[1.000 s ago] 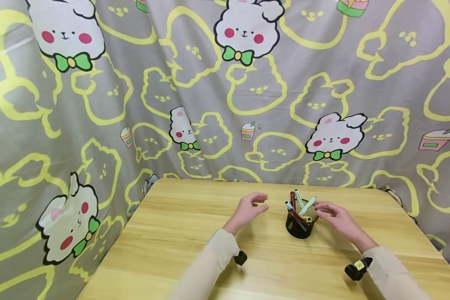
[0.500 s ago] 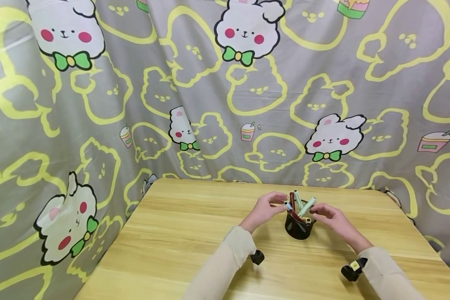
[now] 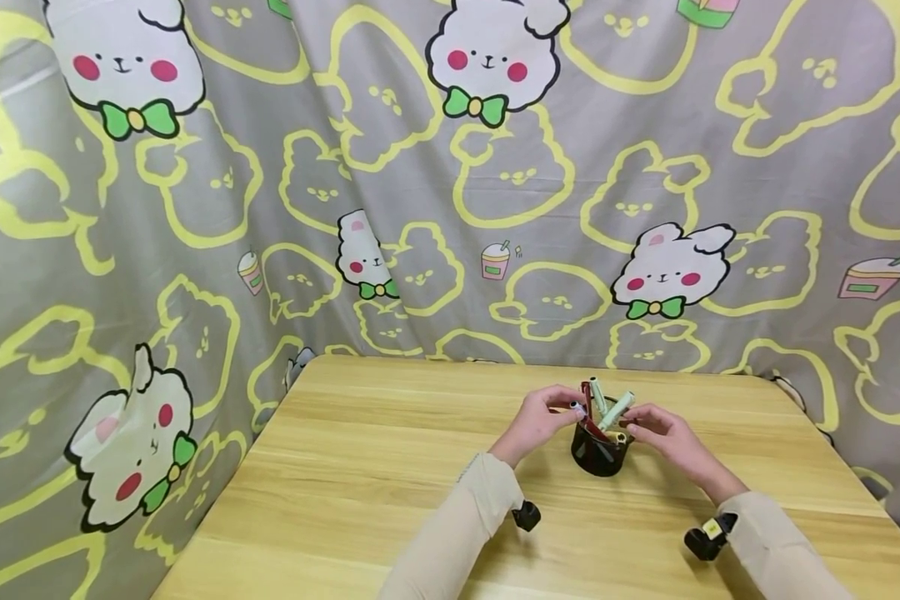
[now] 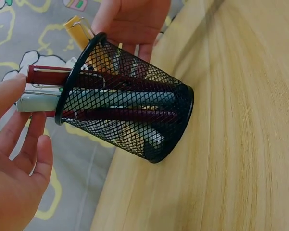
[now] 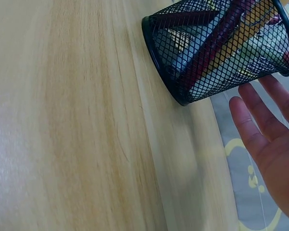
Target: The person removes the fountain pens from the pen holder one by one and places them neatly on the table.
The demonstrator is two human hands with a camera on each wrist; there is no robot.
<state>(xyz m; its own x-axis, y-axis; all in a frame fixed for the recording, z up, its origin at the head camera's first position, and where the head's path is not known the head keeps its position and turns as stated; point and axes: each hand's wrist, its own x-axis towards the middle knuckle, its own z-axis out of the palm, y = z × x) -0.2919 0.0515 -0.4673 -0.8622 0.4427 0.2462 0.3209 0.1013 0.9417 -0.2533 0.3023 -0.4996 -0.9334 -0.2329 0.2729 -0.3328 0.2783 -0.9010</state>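
A black mesh pen holder (image 3: 598, 454) stands upright on the wooden table, filled with several pens. My left hand (image 3: 537, 421) is at its left rim, pinching a light blue pen (image 4: 37, 102) by its upper end. The thumb also lies against the end of a dark red pen (image 4: 47, 75). On the right side, my right hand (image 3: 671, 437) is at the rim, its lower fingers (image 5: 259, 113) loosely extended beside the mesh. A yellow pen (image 4: 78, 32) sticks out near its thumb. Whether thumb and forefinger grip anything there is hidden.
Pale green pens (image 3: 617, 410) lean out of the holder between the hands. A patterned grey curtain (image 3: 450, 208) hangs behind the wooden table (image 3: 345, 483) and along its left side. Black cameras (image 3: 527, 516) are strapped to both wrists.
My left hand has moved right from beside the holder to the pens, and its fingers now close on the light blue pen. The right hand has stayed near the rim, shifting only slightly.
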